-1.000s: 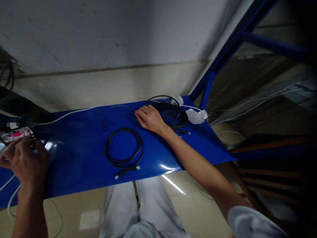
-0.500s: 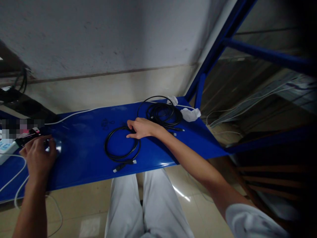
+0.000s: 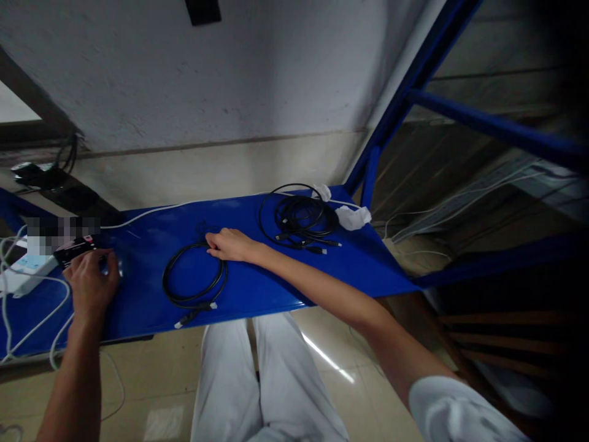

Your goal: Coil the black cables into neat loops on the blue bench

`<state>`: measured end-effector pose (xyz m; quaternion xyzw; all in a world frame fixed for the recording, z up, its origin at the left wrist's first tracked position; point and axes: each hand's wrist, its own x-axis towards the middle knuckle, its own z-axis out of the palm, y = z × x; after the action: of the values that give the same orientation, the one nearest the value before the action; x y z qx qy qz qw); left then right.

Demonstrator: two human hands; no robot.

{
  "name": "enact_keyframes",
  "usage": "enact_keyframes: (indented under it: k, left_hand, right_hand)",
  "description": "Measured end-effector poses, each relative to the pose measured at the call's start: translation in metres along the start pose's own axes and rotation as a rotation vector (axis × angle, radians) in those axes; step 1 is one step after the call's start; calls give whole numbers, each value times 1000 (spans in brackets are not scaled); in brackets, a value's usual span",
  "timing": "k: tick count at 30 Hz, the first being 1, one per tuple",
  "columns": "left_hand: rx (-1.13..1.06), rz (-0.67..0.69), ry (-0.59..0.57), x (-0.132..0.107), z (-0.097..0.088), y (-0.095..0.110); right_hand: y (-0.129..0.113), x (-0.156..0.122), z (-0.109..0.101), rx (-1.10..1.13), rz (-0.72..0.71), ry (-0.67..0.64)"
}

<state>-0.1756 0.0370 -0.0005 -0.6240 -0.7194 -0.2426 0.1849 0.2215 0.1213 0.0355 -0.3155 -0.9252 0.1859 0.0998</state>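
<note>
Grip of the right hand (image 3: 232, 245), as I read it on my feed, is pinched on the top right of a thin black cable wound into a round coil (image 3: 165, 279), fingertips bent down around the strand. That coil lies flat on a glossy blue counter (image 3: 142, 294), near its front edge and to the left of the middle. At its lower side I see both ends of the cable, black plugs with pale tips (image 3: 185, 318), close together and pointing different ways.

On the left, the other hand (image 3: 89, 282) rests with curled fingers at a flat, dark, phone-like device (image 3: 76, 250); whether its grip is clasping that device or merely touching it, I can't make out. A white, box-shaped power strip (image 3: 27, 273) sits just beyond, with loose white cords around it.

Right of the coil and apart from it, I have a larger tangled heap of black cables (image 3: 308, 227), several plugs facing the front. Two crumpled white scraps (image 3: 353, 217) lie beside the heap, and a slim white cable (image 3: 151, 210) runs along the back edge.
</note>
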Motion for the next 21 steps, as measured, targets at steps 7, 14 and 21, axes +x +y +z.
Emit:
enact_keyframes:
  k: [7, 14, 21]
  left_hand:
    - [-11, 7, -17, -2, -3, -4]
    - [-42, 14, -16, 0, -4, -1]
    - [-62, 77, 0, -1, -5, -2]
  right_hand:
    - [34, -68, -52, 28, -41, 214]
    - [113, -195, -69, -245, 172, 246]
    - [106, -198, -45, -240, 164, 395]
